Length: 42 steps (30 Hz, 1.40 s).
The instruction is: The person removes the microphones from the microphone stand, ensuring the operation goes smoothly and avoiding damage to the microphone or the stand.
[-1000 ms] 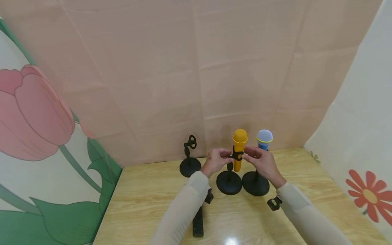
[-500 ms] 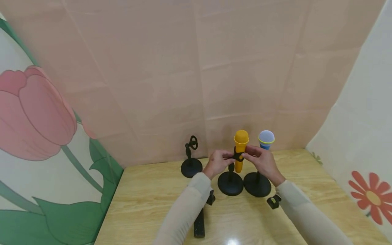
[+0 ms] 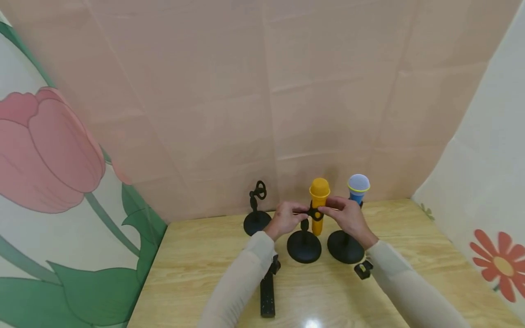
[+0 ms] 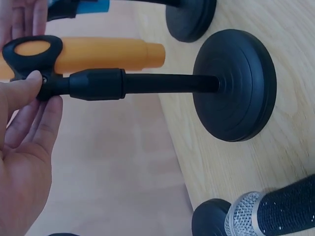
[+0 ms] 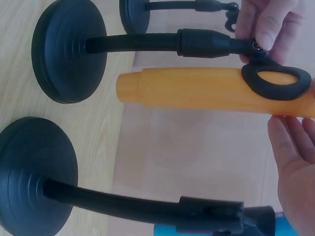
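An orange microphone sits upright in the ring clip of the middle black stand. My left hand pinches the joint just below the clip between thumb and fingers. From the other side, my right hand holds the microphone at clip height; in the right wrist view its fingertips press the orange body. A blue microphone stands in the right-hand stand, partly behind my right hand.
At the back left is a third stand with a bare ring clip. A black microphone with a silver mesh head lies on the wooden table, partly under my left forearm. A pinkish backdrop rises behind the table.
Both hands have shifted slightly left with the orange microphone and its stand. A gap now shows between the middle and right bases, which stood side by side before.
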Available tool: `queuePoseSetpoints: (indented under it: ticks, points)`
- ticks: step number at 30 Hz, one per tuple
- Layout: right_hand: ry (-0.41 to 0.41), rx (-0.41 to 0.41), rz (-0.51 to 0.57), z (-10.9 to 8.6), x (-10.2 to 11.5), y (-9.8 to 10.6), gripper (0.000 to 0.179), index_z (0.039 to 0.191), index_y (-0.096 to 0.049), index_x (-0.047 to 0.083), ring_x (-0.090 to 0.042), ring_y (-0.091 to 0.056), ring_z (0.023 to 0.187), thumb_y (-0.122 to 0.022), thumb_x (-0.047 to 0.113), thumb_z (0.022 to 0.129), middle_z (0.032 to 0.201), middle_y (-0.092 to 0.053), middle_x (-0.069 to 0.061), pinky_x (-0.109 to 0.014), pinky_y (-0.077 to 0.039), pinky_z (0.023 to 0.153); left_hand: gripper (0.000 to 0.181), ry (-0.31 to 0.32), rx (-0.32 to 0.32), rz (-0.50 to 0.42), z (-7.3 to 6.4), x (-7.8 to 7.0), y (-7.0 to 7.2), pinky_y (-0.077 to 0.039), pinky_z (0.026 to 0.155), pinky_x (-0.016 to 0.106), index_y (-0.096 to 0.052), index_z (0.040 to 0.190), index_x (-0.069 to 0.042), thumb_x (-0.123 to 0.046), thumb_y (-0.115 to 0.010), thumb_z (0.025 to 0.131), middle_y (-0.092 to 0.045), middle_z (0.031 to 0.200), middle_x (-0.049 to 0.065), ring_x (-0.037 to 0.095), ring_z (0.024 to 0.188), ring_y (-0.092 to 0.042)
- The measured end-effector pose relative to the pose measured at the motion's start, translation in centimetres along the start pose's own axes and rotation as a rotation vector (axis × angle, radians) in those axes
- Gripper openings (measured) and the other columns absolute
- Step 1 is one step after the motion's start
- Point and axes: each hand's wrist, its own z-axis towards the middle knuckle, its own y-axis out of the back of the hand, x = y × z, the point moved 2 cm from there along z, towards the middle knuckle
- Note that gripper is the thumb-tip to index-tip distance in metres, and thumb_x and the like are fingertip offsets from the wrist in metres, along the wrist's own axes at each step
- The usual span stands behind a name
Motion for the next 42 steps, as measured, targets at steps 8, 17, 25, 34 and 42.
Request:
queuePoseSetpoints:
  ticks: [8, 17, 25, 34, 42]
  points:
    - [-0.006, 0.041, -0.005, 0.0, 0.7, -0.9, 0.042, 0.121, -0.068, -0.003, -0.039, -0.065, 0.111, -0.075, 0.027, 0.092, 0.116, -0.07, -0.02, -0.057, -0.05, 0.094, 0.018, 0.008, 0.03, 0.001, -0.6, 0.9, 1.0, -0.057, 0.082, 0.026, -0.077, 0.109, -0.004, -0.007, -0.072, 0.092, -0.075, 0.106, 0.004, 0.013, 0.093, -0.07]
    - [0.032, 0.044, 0.064, 0.4, 1.6, -1.8, 0.041, 0.12, -0.068, -0.003, -0.037, -0.067, 0.107, -0.078, 0.023, 0.089, 0.115, -0.07, -0.02, -0.052, -0.051, 0.094, 0.018, 0.02, 0.04, 0.017, -1.1, 1.4, 2.1, -0.057, 0.081, 0.026, -0.077, 0.11, -0.006, -0.008, -0.072, 0.092, -0.074, 0.107, 0.003, 0.01, 0.092, -0.068]
    - [0.054, 0.046, 0.104, 0.7, 2.3, -2.6, 0.04, 0.119, -0.068, -0.001, -0.036, -0.068, 0.106, -0.079, 0.022, 0.088, 0.114, -0.071, -0.019, -0.051, -0.052, 0.093, 0.017, 0.02, 0.019, 0.023, -1.3, 1.9, 2.6, -0.057, 0.08, 0.027, -0.078, 0.106, -0.006, -0.006, -0.074, 0.09, -0.075, 0.105, 0.003, 0.011, 0.091, -0.068]
    - [0.029, 0.037, 0.061, 1.0, 2.7, -2.8, 0.045, 0.12, -0.068, -0.001, -0.037, -0.066, 0.106, -0.079, 0.028, 0.088, 0.114, -0.071, -0.019, -0.053, -0.051, 0.094, 0.016, 0.013, -0.019, 0.027, -1.4, 2.1, 3.0, -0.057, 0.08, 0.026, -0.079, 0.105, -0.007, -0.009, -0.075, 0.09, -0.075, 0.105, 0.002, 0.012, 0.093, -0.068]
    - [0.022, 0.032, 0.035, 1.0, 2.7, -2.9, 0.047, 0.12, -0.068, 0.0, -0.036, -0.066, 0.107, -0.078, 0.033, 0.088, 0.115, -0.071, -0.019, -0.057, -0.049, 0.095, 0.016, 0.005, -0.043, 0.016, -1.7, 2.4, 2.9, -0.056, 0.081, 0.026, -0.079, 0.104, -0.007, -0.01, -0.075, 0.089, -0.074, 0.104, 0.001, 0.011, 0.094, -0.067]
